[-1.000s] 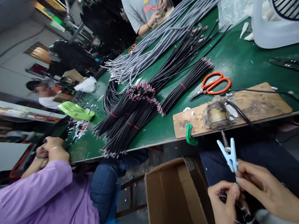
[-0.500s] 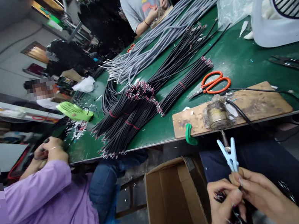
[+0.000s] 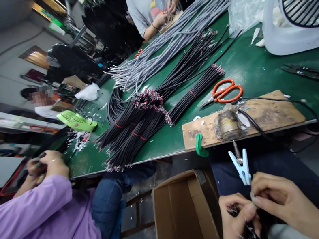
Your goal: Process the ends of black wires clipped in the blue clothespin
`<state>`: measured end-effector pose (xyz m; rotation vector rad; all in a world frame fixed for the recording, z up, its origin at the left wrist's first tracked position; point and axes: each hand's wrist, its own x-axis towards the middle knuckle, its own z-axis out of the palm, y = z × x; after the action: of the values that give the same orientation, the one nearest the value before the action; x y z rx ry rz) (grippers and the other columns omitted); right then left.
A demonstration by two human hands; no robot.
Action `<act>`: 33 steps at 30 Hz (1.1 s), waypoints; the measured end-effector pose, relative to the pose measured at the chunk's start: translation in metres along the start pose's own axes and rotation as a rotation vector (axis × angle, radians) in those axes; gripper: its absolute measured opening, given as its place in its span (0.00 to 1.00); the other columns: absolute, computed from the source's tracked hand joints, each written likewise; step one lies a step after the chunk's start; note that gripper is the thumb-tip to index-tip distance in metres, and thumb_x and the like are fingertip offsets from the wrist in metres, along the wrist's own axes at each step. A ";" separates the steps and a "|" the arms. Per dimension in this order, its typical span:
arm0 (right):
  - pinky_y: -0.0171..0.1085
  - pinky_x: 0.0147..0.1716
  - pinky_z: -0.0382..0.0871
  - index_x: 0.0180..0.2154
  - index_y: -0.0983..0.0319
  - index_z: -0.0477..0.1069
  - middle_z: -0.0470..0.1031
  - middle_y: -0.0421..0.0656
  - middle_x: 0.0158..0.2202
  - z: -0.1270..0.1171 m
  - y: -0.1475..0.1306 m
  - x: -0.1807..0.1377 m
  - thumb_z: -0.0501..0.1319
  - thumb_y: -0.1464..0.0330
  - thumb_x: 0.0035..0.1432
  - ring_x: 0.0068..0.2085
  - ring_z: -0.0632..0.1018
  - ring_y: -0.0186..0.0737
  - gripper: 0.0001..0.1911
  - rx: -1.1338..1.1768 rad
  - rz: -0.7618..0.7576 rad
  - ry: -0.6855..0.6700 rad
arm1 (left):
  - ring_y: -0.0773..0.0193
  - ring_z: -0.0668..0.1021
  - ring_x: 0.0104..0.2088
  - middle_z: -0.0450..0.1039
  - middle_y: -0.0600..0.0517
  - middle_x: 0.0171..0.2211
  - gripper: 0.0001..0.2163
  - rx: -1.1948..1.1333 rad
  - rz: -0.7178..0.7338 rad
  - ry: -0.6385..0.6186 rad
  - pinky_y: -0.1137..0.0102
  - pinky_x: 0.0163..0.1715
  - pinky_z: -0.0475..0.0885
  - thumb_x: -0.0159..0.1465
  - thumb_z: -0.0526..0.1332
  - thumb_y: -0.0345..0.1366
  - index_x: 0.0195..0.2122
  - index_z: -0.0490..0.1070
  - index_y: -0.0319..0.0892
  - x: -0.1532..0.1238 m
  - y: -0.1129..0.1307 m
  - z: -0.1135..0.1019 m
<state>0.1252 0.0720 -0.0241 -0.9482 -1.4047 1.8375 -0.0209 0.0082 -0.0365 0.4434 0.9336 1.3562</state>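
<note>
My left hand (image 3: pixel 237 217) is closed around a bundle of thin black cables (image 3: pixel 248 237), whose stripped red and white ends stick out below the fingers. My right hand (image 3: pixel 280 197) meets the left thumb, its thumb and index finger pinched on a wire end that the fingertips mostly hide. Just above the fingertips, a light blue clothes peg (image 3: pixel 242 168) sits at the metal shaft (image 3: pixel 237 152) of a small taped motor (image 3: pixel 228 123). This motor is fixed on a wooden board (image 3: pixel 272 114) at the table edge.
Orange-handled scissors (image 3: pixel 224 91), black snips (image 3: pixel 313 73), tied black cable bundles (image 3: pixel 135 123) and long grey cables (image 3: pixel 166 52) lie on the green table (image 3: pixel 250 74). A white fan (image 3: pixel 277 33) stands right, a cardboard box (image 3: pixel 179 215) below. Co-workers sit at left (image 3: pixel 46 213) and across (image 3: pixel 147 6).
My right hand has drawn slightly up and back from the left fingers, its fingers more bent. The left hand keeps its hold on the cables. The whole view has shifted a little.
</note>
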 end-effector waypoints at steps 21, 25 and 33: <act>0.37 0.34 0.64 0.39 0.61 0.77 0.73 0.44 0.35 0.005 -0.046 0.054 0.60 0.50 0.57 0.33 0.69 0.38 0.21 0.526 0.063 -0.078 | 0.77 0.71 0.14 0.73 0.53 0.25 0.04 0.275 0.359 0.049 0.82 0.13 0.62 0.51 0.73 0.34 0.28 0.81 0.44 0.011 0.050 0.035; 0.32 0.28 0.61 0.30 0.64 0.75 0.68 0.41 0.27 0.008 -0.052 0.057 0.63 0.54 0.57 0.28 0.65 0.34 0.19 0.585 0.041 -0.061 | 0.77 0.69 0.14 0.72 0.53 0.21 0.03 0.387 0.361 0.124 0.80 0.12 0.59 0.49 0.73 0.34 0.25 0.82 0.42 0.016 0.049 0.036; 0.35 0.30 0.64 0.32 0.64 0.77 0.70 0.42 0.28 0.008 -0.047 0.055 0.62 0.52 0.57 0.29 0.69 0.35 0.20 0.703 0.120 -0.072 | 0.73 0.67 0.15 0.69 0.51 0.19 0.07 0.459 0.315 0.169 0.77 0.12 0.57 0.47 0.74 0.38 0.21 0.81 0.41 0.022 0.046 0.036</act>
<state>0.0911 0.1235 0.0138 -0.6070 -0.6431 2.2377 -0.0232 0.0475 0.0125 0.8639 1.3666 1.4752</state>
